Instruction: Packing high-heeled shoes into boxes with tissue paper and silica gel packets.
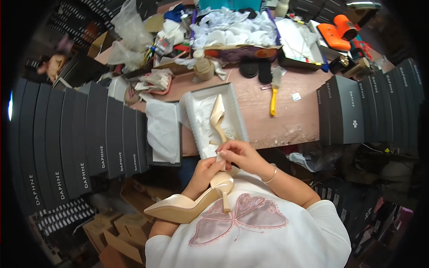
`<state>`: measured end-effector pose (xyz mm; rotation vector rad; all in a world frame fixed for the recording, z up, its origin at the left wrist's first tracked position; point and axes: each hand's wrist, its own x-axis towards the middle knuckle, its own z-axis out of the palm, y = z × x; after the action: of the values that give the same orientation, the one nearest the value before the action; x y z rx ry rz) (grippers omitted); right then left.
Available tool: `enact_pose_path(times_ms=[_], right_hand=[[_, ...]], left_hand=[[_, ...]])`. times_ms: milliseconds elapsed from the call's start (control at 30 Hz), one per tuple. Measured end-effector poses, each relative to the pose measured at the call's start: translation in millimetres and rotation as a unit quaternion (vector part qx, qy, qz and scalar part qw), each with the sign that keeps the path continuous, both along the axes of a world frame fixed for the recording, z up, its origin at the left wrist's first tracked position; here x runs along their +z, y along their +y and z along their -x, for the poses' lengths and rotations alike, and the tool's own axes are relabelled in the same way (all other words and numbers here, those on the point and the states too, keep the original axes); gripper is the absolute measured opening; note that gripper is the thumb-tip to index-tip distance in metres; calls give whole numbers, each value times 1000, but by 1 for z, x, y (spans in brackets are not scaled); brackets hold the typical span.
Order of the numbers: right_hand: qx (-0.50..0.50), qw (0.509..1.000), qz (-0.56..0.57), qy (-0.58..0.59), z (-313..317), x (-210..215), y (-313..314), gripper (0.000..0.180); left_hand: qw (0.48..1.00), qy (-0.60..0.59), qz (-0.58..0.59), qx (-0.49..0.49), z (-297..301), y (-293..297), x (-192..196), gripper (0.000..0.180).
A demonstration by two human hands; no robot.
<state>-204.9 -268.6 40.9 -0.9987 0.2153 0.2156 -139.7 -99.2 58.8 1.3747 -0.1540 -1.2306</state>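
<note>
A cream pointed high-heeled shoe [187, 206] lies across my lap, toe to the left, heel pointing down. My left hand [206, 172] grips its back end. My right hand [239, 153] pinches a small pale piece [221, 157] at the shoe's heel opening, fingertips touching the left hand. A second matching shoe [217, 117] lies in an open grey shoe box [237, 114] lined with white tissue, on the table edge just beyond my hands.
A box lid with white paper [163, 129] sits left of the open box. Rows of dark shoe boxes [76, 138] stand at left and another row of dark boxes [357, 111] at right. A yellow-handled tool [273, 102], tape rolls and cluttered packing material cover the far table.
</note>
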Motion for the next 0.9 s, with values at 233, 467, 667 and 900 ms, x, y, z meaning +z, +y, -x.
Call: enact_pose_path(times_ms=[233, 467, 667, 900], right_hand=[[36, 996, 63, -56, 43, -20, -13, 34], [116, 993, -10, -17, 38, -27, 29, 57], [109, 993, 39, -1, 12, -13, 48, 66], [121, 986, 113, -6, -14, -8, 63, 62]], left_hand=[[994, -8, 50, 94, 18, 5, -9, 30], [997, -8, 14, 74, 4, 24, -8, 26], [994, 23, 6, 107, -16, 40, -13, 26], [982, 44, 26, 181, -34, 54, -24, 25]])
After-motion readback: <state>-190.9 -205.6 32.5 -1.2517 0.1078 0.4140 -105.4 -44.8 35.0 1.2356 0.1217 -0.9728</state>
